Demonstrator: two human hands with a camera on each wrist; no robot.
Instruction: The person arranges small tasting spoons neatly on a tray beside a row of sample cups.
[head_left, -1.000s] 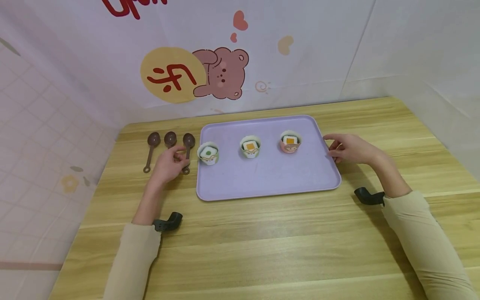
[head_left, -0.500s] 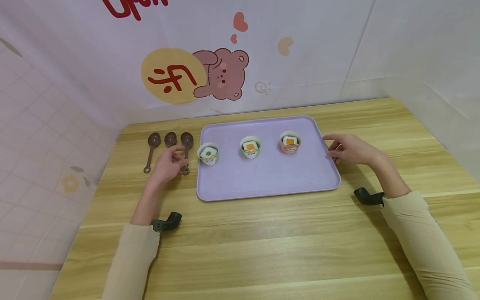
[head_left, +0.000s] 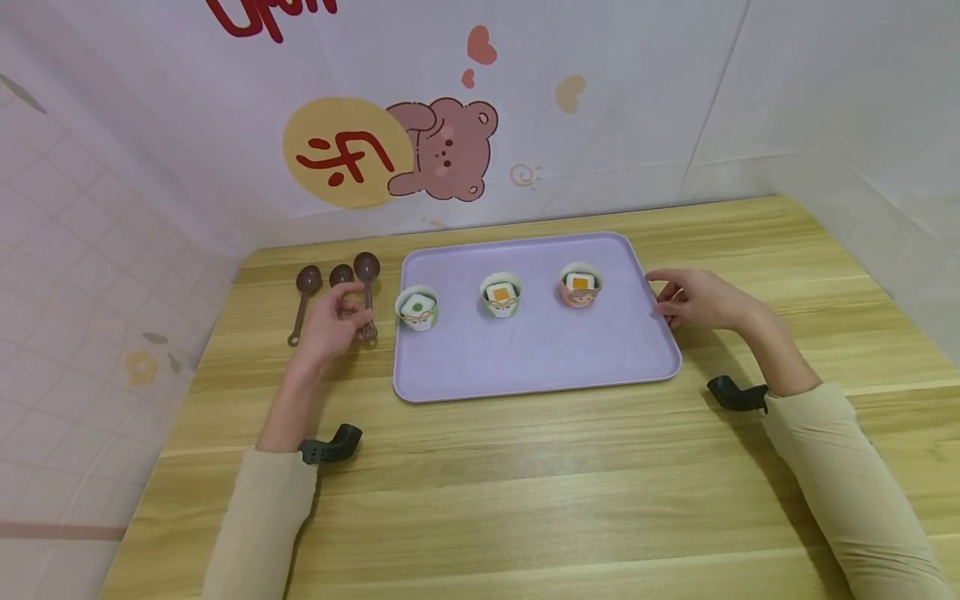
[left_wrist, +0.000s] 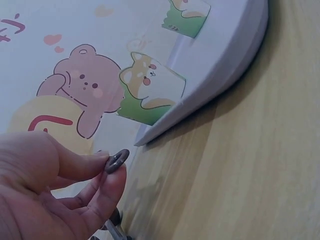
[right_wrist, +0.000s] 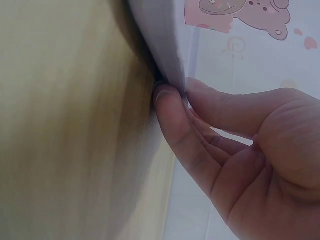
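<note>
My left hand (head_left: 333,323) pinches the handle of a brown spoon (head_left: 367,268), near its ring end (left_wrist: 118,161), between thumb and fingertip. This spoon stands just left of the lilac tray (head_left: 540,358). Two more brown spoons lie beside it: one (head_left: 308,280) farthest left, and a middle one (head_left: 341,275) partly hidden by my left hand. With thumb and fingers my right hand (head_left: 693,298) grips the tray's right edge, as the right wrist view confirms. On the tray sit a green paper cup (head_left: 417,310), another green cup (head_left: 501,296) and a pink cup (head_left: 580,287), each holding a white square piece.
A wooden table (head_left: 487,492) carries the tray and spoons. Behind it hangs a white backdrop with a printed bear (head_left: 450,150). Dark camera mounts sit on both wrists, the left mount (head_left: 333,444) and the right mount (head_left: 737,393).
The pinched spoon has shifted left and farther back, its bowl now higher in the head view than the other two. My left hand has moved slightly with it. Right hand and tray look unmoved.
</note>
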